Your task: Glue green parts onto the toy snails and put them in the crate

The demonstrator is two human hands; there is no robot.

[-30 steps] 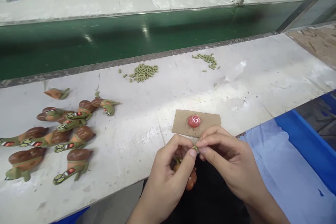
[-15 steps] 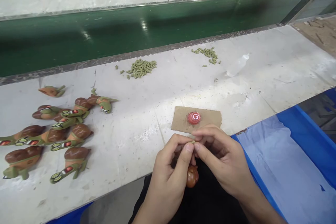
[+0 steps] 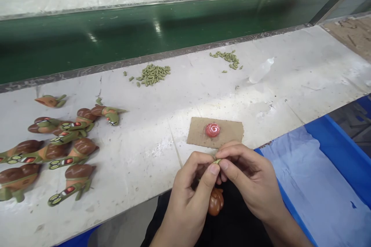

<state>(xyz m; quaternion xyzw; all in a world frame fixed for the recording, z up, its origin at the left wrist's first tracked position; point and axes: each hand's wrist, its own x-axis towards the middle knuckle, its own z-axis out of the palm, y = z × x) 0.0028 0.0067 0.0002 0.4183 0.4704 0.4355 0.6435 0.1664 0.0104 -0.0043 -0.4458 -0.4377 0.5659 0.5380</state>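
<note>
My left hand [image 3: 193, 193] is closed around a figurine, mostly hidden by the fingers; its glossy brown rounded part [image 3: 216, 202] shows below the palm. At the thumb tips of both hands sits a small green piece [image 3: 217, 161]; whether it is joined to the figurine I cannot tell. My right hand [image 3: 251, 179] pinches at this piece, its fingertips meeting those of the left. Just beyond the hands, a red dish with a white swirl [image 3: 212, 130] rests on a piece of brown cardboard [image 3: 194, 135].
Several brown and green figurines [image 3: 79, 173] lie on the left of the white table [image 3: 139, 185]. Green pellet-like pieces [image 3: 153, 74] form a pile, with a smaller heap [image 3: 228, 59] farther right. A translucent bottle [image 3: 261, 70] lies nearby. At right is a blue bin [image 3: 344, 162].
Both hands have shifted slightly right and down in the view with the figurine. More of the green piece shows between the fingertips. The table's contents appear a little farther left as the view moved.
</note>
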